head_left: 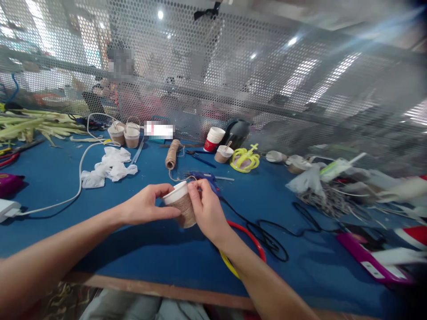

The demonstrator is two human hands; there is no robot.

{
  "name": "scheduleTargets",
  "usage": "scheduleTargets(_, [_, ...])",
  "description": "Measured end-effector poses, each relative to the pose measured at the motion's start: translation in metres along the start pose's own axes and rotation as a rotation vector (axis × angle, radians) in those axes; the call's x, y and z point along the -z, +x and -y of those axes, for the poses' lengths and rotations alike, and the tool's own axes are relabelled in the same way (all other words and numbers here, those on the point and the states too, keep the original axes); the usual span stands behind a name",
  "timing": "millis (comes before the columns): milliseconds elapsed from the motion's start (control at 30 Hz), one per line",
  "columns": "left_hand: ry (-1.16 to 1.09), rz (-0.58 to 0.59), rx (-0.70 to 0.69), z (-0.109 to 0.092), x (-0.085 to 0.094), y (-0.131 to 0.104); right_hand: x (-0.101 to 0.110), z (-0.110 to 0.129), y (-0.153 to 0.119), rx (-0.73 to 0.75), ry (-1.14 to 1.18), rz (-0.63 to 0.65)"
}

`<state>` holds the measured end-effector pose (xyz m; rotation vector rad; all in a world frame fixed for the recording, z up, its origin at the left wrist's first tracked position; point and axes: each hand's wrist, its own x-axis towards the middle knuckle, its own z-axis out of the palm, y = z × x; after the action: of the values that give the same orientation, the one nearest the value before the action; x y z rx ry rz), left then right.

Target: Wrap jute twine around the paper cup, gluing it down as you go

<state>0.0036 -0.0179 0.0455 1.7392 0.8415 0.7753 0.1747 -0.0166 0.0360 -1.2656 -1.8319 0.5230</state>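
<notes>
A white paper cup point(182, 204), its lower wall wrapped in brown twine, is tilted between my hands above the table. My left hand point(150, 204) grips its left side, thumb across the front and fingers at the rim. At the right side, my right hand point(210, 211) is closed, with thumb and fingers pinching the twine against the cup near the rim. That strand runs back to a twine spool point(172, 154) lying behind the cup. Just beyond my right fingers lies a blue glue gun point(202, 176) with a glue stick in its back, partly hidden by my hand.
Wrapped cups point(131, 135) stand at the back left, near white crumpled pieces point(111, 164). Further right are a red-and-white cup stack point(213, 138), a yellow crown-shaped piece point(245, 159) and pliers point(202, 156). A black cable point(273, 240) and purple power strip point(373, 258) lie at right. Perforated metal screens the back.
</notes>
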Motion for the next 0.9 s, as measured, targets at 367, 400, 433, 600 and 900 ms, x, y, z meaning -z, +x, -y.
scheduleTargets(367, [-0.016,-0.108,0.085,0.003,-0.013,0.005,-0.004,0.002,-0.003,0.122,-0.118,-0.020])
scheduleTargets(400, [-0.007,-0.109,0.084,0.004,-0.014,0.005,-0.004,0.002,-0.003,0.128,-0.096,-0.016])
scheduleTargets(433, [0.007,-0.112,0.086,0.005,-0.014,0.004,-0.003,0.002,-0.003,0.135,-0.064,-0.010])
scheduleTargets(600, [0.080,-0.147,0.077,0.003,-0.015,0.000,-0.001,0.001,-0.003,0.109,0.064,0.022])
scheduleTargets(900, [0.086,-0.141,0.010,0.005,-0.013,-0.001,0.004,0.005,-0.003,-0.081,0.110,0.156])
